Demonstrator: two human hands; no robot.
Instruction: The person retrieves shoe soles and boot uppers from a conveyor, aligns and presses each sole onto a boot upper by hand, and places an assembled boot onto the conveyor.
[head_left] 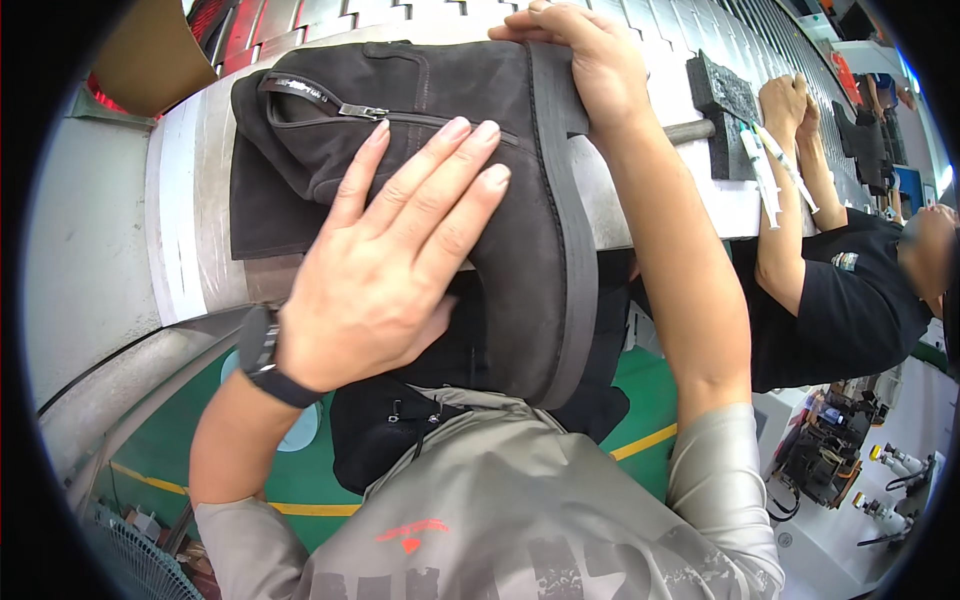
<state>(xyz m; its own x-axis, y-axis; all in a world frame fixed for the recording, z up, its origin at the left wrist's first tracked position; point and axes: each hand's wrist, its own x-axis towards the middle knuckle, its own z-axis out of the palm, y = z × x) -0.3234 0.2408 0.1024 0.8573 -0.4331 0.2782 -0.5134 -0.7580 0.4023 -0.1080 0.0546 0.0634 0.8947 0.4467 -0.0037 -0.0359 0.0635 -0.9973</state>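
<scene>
A dark grey-brown suede boot (520, 270) lies on its side in front of me, sole to the right and toe toward my body. Its side zipper (362, 111) is partly undone, and the shaft gapes at the left. My left hand (375, 255) lies flat across the boot's side below the zipper, fingers spread and gripping nothing. At the far end, my right hand (600, 70) wraps round the heel, its fingers reaching over the boot's far side. The fingertips' contact there is partly hidden.
The boot rests on a pale bench edge (180, 230) beside a slatted metal conveyor (690, 30). To the right are a rough black block (720, 85), a rod-like handle (690, 131) and white syringes (765, 180). A co-worker's hands (785, 105) are close to these.
</scene>
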